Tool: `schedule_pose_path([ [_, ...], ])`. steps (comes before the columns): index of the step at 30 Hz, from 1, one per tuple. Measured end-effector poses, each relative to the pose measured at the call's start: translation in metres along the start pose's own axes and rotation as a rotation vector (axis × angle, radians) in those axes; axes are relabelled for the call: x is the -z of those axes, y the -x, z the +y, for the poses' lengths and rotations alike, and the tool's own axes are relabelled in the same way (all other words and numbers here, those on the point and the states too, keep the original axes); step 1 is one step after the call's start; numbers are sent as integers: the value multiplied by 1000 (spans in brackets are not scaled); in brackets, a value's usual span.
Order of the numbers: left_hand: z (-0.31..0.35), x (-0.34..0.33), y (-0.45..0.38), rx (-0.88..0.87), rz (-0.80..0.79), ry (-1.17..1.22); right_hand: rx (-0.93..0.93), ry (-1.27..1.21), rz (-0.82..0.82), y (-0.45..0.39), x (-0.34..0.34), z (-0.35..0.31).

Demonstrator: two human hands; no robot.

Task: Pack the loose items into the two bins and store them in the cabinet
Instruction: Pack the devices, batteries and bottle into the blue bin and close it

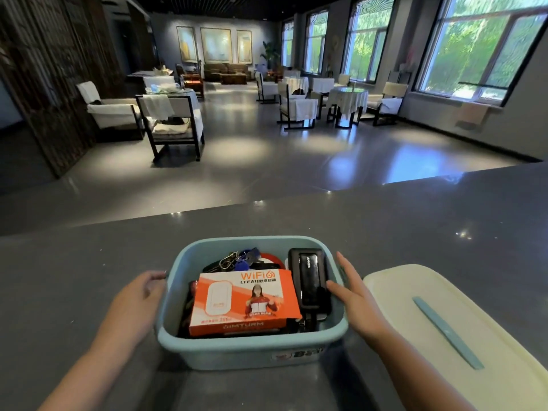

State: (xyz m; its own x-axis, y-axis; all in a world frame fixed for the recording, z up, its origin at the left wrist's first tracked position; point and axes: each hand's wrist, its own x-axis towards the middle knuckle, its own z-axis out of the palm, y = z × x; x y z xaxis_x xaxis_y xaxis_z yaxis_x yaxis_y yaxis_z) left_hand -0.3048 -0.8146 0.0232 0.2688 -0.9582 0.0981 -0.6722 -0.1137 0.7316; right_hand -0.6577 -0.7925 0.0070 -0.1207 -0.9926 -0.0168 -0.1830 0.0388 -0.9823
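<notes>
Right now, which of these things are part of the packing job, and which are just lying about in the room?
Part of the job:
- light blue plastic bin
- orange WiFi router box inside it
- black power bank inside it
- bunch of keys with blue tags inside it
- cream lid with blue handle, beside the bin

Just lying about:
- cloth-covered chairs
- round dining tables
- wall paintings

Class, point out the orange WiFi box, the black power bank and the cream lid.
orange WiFi box (243, 301), head view, top face.
black power bank (310, 280), head view, glossy front.
cream lid (394, 295), head view, bare top.
</notes>
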Motion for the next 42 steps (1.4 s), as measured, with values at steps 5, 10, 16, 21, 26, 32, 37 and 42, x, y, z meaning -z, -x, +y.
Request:
schedule_pose_path([
  [5,4,-7,-17,-4,-26,-166,-27,-14,26,-6,2,3],
  [10,8,-5,-7,-69,-64,70,-16,2,34,-9,3,7],
  [16,-11,-1,2,-24,30,41,-30,16,-38,-26,-9,1],
  [21,-31,9,9,20,134,15,-26,-40,-75,-37,-33,-5],
  [26,-15,16,21,-13,208,-16,30,37,-77,-32,-37,-9],
  [32,62,-11,61,-336,173,-16,277,508,-60,-7,-9,-5],
  [37,117,-81,89,-557,-127,-75,200,766,126,16,55,18],
  [42,142,-131,94,-616,-254,-196,-120,978,351,31,129,54],
])
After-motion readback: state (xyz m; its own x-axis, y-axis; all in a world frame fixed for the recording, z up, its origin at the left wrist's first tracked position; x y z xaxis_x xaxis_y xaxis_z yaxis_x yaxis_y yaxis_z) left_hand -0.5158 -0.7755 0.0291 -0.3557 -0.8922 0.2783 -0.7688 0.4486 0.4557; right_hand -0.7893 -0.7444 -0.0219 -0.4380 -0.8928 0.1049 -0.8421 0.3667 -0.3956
